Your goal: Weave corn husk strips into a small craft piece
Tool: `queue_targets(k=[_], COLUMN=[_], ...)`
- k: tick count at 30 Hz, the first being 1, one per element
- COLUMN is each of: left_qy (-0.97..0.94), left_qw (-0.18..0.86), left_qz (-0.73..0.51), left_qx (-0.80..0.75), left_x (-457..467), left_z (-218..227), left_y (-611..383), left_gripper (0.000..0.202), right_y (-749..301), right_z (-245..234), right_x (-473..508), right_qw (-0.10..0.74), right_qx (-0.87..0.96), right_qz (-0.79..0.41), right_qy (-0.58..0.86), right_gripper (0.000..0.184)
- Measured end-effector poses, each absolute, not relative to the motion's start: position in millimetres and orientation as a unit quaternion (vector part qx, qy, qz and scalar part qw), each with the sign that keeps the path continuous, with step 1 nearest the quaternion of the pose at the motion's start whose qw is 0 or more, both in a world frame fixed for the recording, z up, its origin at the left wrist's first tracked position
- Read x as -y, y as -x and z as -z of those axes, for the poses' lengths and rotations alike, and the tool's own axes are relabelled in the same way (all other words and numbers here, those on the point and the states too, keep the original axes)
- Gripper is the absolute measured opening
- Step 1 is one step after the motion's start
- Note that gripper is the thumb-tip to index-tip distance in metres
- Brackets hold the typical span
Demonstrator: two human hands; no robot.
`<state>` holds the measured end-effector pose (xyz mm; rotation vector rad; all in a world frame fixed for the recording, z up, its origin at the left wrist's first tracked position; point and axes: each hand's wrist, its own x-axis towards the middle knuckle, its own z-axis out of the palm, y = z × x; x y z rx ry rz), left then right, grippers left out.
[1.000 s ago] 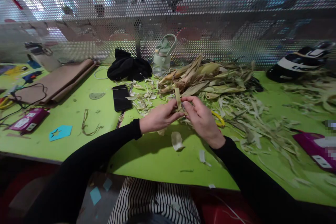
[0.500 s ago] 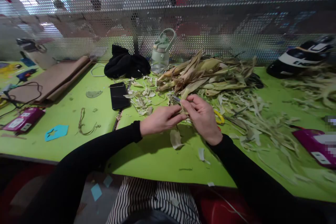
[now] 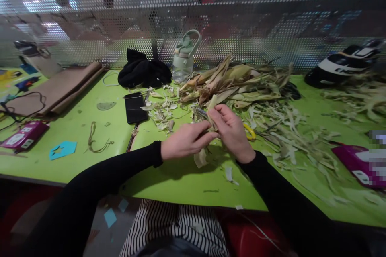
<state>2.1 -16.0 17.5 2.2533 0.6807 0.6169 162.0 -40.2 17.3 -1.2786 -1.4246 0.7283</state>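
Note:
My right hand [image 3: 231, 131] pinches a pale strip of corn husk [image 3: 212, 103] between thumb and fingers, its end poking up above them. Close against it, my left hand [image 3: 189, 138] has thumb and forefinger closed on the lower part of the same husk; the exact grip there is partly hidden. Both hands hover over the green table [image 3: 169, 182]. Just beyond them lies a heap of dried corn husks [image 3: 238, 76]. Scissors with a yellow handle [image 3: 249, 132] lie beside my right hand, partly covered. A loose husk piece [image 3: 200, 159] is below my fingers.
Shredded husk strips [image 3: 289, 140] spread to the right, with scraps [image 3: 164, 108] left of the heap. A phone [image 3: 136, 107], black cloth [image 3: 144, 70] and green bottle [image 3: 183, 58] stand or lie behind. Purple boxes [image 3: 25, 134] sit at both sides. A perforated screen [image 3: 135, 24] closes the back.
My hands stay together on the husk, with the left fingers shifting slightly right beneath it. The whole view has drifted a little; nothing else has visibly moved.

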Motion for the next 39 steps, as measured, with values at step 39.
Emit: queue_targets(k=[39], left_qy=[-0.422], left_qw=[0.797], left_qz=[-0.355], left_qx=[-0.248], left_x=[2], left_z=[-3], left_y=[-11], left_gripper=[0.015], right_y=[-155], right_z=[-15], right_x=[50], right_qw=[0.293], right_qx=[0.756], right_qz=[-0.168], right_qy=[0.560], right_gripper=[0.026])
